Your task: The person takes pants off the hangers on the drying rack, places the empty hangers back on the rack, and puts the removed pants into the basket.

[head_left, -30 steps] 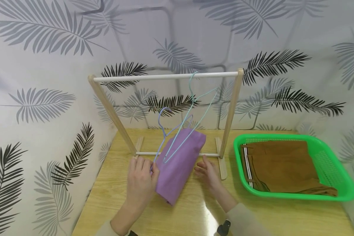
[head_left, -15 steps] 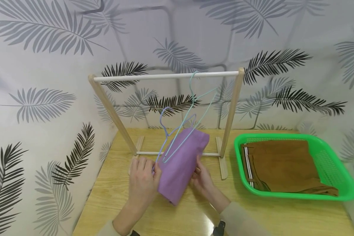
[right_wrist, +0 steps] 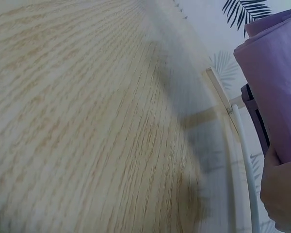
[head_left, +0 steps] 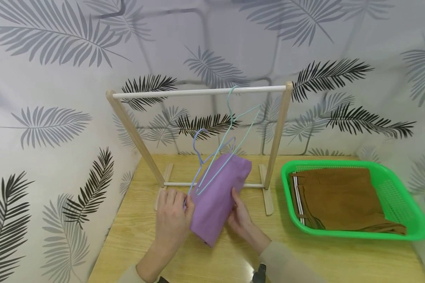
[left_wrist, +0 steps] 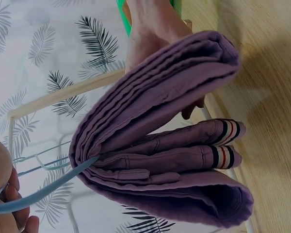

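Observation:
A purple folded garment [head_left: 217, 196] hangs over the bar of a lavender-blue hanger [head_left: 200, 157], above the table. My left hand [head_left: 172, 216] grips the hanger by its near end, and the left wrist view shows the hanger's bar [left_wrist: 48, 191] entering the fold. There, striped bands [left_wrist: 225, 156] show between the garment's two hanging halves. My right hand [head_left: 241, 220] holds the garment's right side, thumb in front; its other fingers are mostly hidden behind the cloth. A mint-green hanger [head_left: 230, 125] hangs from the rack's rod and overlaps the garment in the head view.
The small rack has a white top rod [head_left: 198, 92], wooden posts [head_left: 278, 133] and a low white crossbar [head_left: 178, 184]. At the right, a green basket [head_left: 416, 220] holds folded brown clothing [head_left: 340, 196]. Leaf-patterned wall covering [head_left: 56, 165] rises behind the wooden table [head_left: 134, 236].
My right hand has moved left and up from beside the garment and now holds its right side. Garment and lavender-blue hanger have shifted slightly right with my left hand.

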Tool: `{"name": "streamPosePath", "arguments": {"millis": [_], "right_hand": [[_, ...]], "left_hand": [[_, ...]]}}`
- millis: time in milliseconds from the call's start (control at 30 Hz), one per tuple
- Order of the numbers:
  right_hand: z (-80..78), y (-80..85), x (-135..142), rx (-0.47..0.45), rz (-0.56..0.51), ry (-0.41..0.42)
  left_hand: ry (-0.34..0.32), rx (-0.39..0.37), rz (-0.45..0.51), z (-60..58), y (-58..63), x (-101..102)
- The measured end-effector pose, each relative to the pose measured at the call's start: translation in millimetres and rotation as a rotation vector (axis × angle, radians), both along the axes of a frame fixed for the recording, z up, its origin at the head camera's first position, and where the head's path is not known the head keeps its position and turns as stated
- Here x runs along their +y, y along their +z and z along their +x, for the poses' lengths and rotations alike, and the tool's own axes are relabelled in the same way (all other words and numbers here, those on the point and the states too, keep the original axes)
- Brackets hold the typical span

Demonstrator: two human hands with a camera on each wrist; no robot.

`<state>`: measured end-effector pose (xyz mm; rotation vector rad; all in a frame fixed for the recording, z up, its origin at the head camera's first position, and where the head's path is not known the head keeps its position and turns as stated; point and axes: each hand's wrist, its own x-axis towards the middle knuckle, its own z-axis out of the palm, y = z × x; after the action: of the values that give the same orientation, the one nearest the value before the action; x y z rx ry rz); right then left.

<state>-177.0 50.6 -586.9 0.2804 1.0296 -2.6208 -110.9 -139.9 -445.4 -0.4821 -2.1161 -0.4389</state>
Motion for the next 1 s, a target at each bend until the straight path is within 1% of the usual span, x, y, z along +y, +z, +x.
{"name": "streamPosePath", "arguments": {"millis": [100,333,533,900,1000], "right_hand": [[-0.6,2.1,-1,-0.015,-0.005,-0.022],[0.4,9.2,-1,-0.078,0.106,-0.078],[3.2,15.0,0,-0.121,0.155,-0.127],[7.9,25.4,0,-0.187,0.260,-0.277],[9.5,28.6,0,-0.192,0.292,-0.303]], "left_hand": [[-0.002,0.007,0.008,-0.6,-0.2,0],[-0.003,0.014,0.018,-1.2,-0.8,0],[-0.007,0.005,0.010,-0.8,-1.2,0],[0.019,-0.027,-0.024,-0.1,-6.5,-1],[0.034,-0.033,-0.035,-0.1,-9.0,-1]]}}
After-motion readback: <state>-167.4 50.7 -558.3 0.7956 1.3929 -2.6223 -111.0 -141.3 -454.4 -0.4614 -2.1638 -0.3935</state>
